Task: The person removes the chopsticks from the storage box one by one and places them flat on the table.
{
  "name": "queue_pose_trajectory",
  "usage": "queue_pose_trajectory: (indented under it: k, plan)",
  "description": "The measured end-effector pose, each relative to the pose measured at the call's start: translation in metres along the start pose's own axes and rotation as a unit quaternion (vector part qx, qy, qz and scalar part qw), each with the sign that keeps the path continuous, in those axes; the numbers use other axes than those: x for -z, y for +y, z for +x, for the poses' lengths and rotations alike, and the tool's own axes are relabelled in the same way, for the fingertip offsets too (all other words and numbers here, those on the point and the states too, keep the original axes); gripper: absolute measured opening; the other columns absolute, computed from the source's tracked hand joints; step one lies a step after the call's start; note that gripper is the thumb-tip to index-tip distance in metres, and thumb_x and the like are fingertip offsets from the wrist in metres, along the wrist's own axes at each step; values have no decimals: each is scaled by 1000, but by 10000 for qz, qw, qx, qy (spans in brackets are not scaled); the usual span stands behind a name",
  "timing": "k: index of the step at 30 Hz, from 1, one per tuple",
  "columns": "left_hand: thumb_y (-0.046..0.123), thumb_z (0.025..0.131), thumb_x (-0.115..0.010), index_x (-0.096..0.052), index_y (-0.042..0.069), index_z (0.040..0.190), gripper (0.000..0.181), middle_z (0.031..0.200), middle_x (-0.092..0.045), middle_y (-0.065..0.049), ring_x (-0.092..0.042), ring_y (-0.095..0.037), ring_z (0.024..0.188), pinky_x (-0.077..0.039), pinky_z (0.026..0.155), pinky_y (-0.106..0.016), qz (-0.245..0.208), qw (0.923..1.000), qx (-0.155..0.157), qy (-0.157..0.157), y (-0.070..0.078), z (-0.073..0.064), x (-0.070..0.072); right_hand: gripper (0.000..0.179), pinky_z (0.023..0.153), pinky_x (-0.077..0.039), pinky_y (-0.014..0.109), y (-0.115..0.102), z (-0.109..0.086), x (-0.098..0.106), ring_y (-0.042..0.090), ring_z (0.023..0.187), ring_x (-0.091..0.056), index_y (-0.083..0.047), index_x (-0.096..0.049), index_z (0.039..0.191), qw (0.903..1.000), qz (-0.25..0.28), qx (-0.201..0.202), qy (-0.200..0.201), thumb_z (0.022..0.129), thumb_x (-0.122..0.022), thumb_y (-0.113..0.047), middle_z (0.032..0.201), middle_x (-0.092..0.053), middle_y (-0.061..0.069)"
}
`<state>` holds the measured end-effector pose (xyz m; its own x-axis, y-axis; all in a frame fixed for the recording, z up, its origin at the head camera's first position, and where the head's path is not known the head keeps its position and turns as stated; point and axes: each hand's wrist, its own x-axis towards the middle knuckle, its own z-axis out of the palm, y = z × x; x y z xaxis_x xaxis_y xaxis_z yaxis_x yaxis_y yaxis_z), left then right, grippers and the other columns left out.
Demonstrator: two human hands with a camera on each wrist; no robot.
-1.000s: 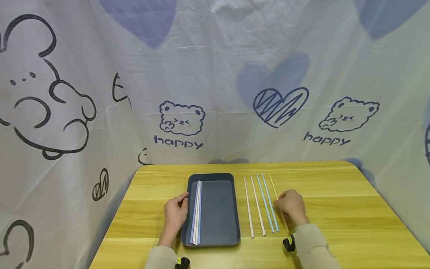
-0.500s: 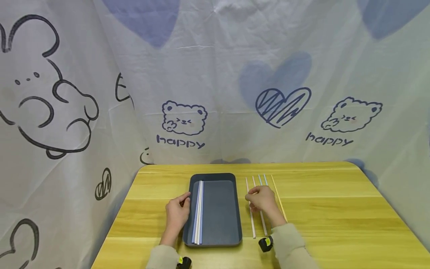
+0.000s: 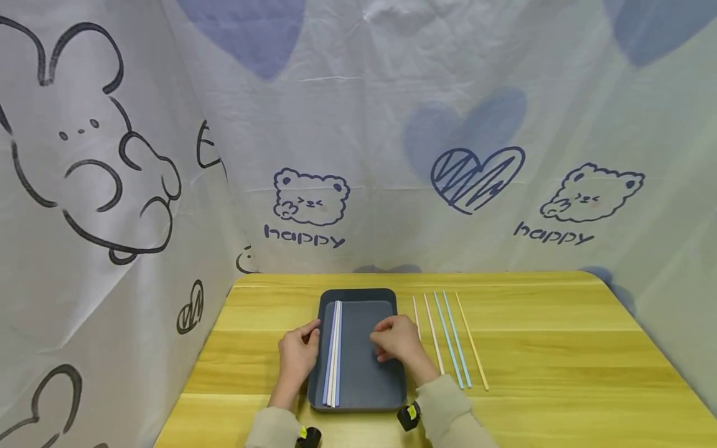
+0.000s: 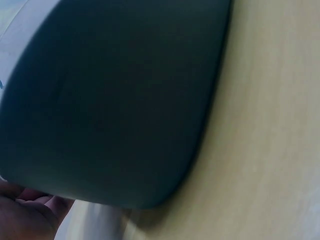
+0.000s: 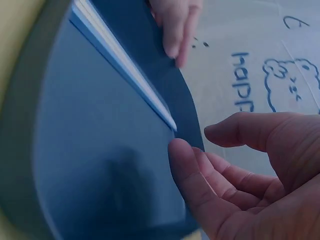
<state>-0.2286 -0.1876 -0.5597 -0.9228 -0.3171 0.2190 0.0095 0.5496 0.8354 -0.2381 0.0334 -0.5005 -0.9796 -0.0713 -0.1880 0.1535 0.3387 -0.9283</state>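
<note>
A dark grey rectangular tray (image 3: 366, 389) stands on the table. Along its left side lies a bundle of blue and white chopsticks (image 3: 333, 358). My left hand (image 3: 297, 356) holds the tray's left rim with thumb and index finger. Over the right half of the tray hovers my right hand (image 3: 399, 339), its fingers loosely bent with nothing between them in the right wrist view. Right of the tray lie two pink chopsticks (image 3: 433, 330), partly hidden by the right hand, then two light-blue chopsticks (image 3: 456, 336) and one yellow chopstick (image 3: 472, 342), all roughly parallel.
The wood-grain table (image 3: 560, 354) reaches back to a printed white cloth (image 3: 381, 211) with bears and hearts. More of this cloth hangs on the left. Each wrist wears a small black camera, such as the right one (image 3: 409, 415).
My right hand has left the yellow chopstick and moved left, past the pink and light-blue chopsticks, to above the tray. My left hand stays at the rim.
</note>
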Motion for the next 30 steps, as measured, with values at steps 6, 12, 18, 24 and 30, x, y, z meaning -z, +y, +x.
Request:
queue_pose_trajectory:
  k: [6, 12, 18, 24, 30]
  plan:
    - [6, 99, -69, -79, 3, 121, 24, 120, -77, -19, -74, -34, 112, -62, 86, -43, -86, 9999, -85, 62, 1, 1, -1, 14, 52, -61, 34, -1, -2, -23, 16, 54, -68, 7, -73, 94, 9999, 13, 56, -125, 82, -72, 0, 73, -70, 13]
    - [6, 100, -69, -79, 4, 121, 23, 119, -78, -19, -76, -30, 106, -60, 77, -32, -87, 9999, -55, 37, -1, 2, 0, 11, 51, -61, 36, 1, -4, -44, 18, 53, -69, 5, -73, 91, 9995, 6, -155, -282, 82, -74, 0, 71, -72, 18]
    - [5, 100, -69, -79, 3, 121, 24, 119, -78, -19, -75, -30, 107, -60, 77, -30, -73, 10000, -43, 17, -2, 1, 1, 7, 48, -60, 35, 7, -5, -59, 17, 49, -67, 4, -72, 86, 9993, -200, -211, -252, 80, -75, 1, 65, -69, 13]
    - [5, 99, -69, -79, 3, 120, 24, 117, -78, -19, -75, -29, 105, -60, 77, -30, -70, 9999, -60, 65, -2, 1, 2, 11, 45, -58, 33, 11, -6, -70, 17, 47, -68, 1, -72, 78, 9985, -472, -39, -286, 79, -83, 0, 61, -69, 12]
    - [6, 100, -69, -79, 4, 121, 24, 119, -77, -19, -75, -29, 106, -60, 78, -32, -68, 10000, 42, 11, 0, 0, 2, 17, 42, -56, 32, 16, -8, -76, 13, 41, -63, -1, -69, 74, 9985, -485, 40, -257, 79, -85, 3, 57, -67, 11]
